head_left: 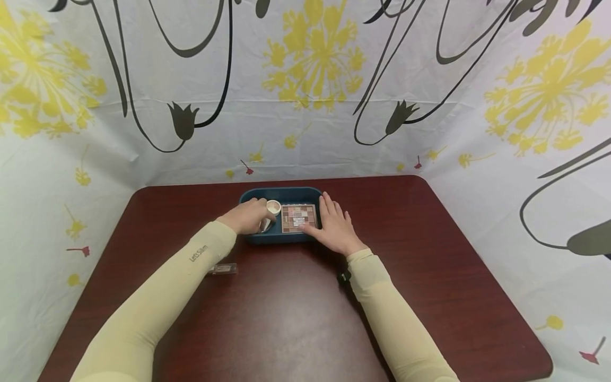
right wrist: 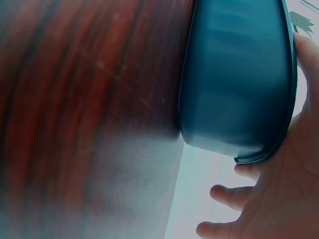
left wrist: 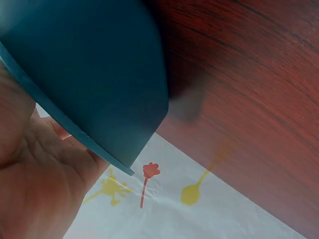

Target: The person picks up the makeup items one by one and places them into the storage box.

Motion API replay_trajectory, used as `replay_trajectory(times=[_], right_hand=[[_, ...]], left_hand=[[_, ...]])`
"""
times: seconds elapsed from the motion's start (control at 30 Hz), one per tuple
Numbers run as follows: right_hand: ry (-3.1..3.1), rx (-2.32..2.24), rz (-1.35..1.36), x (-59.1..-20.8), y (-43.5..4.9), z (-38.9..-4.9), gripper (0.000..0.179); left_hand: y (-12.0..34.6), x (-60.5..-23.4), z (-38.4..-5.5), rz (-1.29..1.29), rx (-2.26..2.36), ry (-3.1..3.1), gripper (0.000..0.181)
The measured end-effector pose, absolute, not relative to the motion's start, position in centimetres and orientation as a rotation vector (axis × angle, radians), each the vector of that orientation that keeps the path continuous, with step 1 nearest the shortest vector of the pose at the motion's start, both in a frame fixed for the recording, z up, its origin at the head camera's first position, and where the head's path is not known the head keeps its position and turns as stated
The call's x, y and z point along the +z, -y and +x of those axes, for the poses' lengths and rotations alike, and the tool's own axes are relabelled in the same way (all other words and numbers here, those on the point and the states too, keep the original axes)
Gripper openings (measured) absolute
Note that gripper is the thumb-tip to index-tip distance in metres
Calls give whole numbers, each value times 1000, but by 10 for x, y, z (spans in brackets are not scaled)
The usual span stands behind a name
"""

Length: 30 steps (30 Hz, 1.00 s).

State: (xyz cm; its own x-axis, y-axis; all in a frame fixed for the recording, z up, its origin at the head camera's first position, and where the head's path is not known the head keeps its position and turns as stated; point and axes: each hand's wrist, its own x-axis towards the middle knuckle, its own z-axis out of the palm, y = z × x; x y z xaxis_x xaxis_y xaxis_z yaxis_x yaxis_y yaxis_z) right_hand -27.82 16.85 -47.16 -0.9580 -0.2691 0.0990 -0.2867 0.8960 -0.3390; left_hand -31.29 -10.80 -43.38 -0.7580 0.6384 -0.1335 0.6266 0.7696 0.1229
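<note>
A blue tray [head_left: 281, 238] stands near the far edge of the table. Inside it lie a palette of many small colour squares [head_left: 292, 215], a small round white-rimmed pot [head_left: 273, 207] and a small shiny item [head_left: 265, 225]. My left hand [head_left: 249, 216] reaches over the tray's left end, fingers bent down beside the shiny item; I cannot tell whether they grip it. In the left wrist view, the palm lies along the tray's rim [left wrist: 65, 122]. My right hand [head_left: 336, 225] rests over the right end, fingers extended, thumb over the palette's lower right corner.
A small clear flat case [head_left: 223, 269] lies on the dark red table [head_left: 286, 318], close to my left forearm. A small dark object [head_left: 343, 277] shows by my right wrist. Patterned white cloth [head_left: 305, 138] hangs behind the table and at both sides.
</note>
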Motion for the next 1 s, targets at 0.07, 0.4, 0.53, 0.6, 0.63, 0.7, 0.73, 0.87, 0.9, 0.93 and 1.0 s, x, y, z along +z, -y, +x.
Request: replay_trajectory(times=[0.07,0.4,0.53,0.6,0.63,0.7,0.73,0.87,0.9,0.93,1.0], right_hand=[[3011,551,441,-471,-168,-278,110],[3012,558,455,-470,-168,-279,112],[3009,560,453,-470,-169,-278,111],[3006,559,455,-470,-169,-278,111],[3005,559,457,-470,-169,-277,111],[3005,557,461,-470,-169,-277,111],[3004,553,464,-470,-169,-278,111],[3001,545,466,-470,-169,-279,113],[3000,545,464,-471,-169,-279,113],[3000,546,461,-471,-169,-279,113],[3002,549,459,-471,-169,-279,114]], left_hand=[[108,-433,-313,995,116,-2796,42],[110,-433,-315,1023,133,-2785,39],[110,-433,-316,1018,165,-2748,40],[111,-431,-316,1010,182,-2724,42],[111,-430,-315,1007,185,-2717,42],[111,-427,-314,996,193,-2711,42],[112,-426,-313,992,196,-2712,42],[114,-423,-309,976,228,-2715,43],[114,-423,-308,977,237,-2715,43],[114,-423,-307,983,244,-2718,43],[116,-423,-305,994,270,-2726,42]])
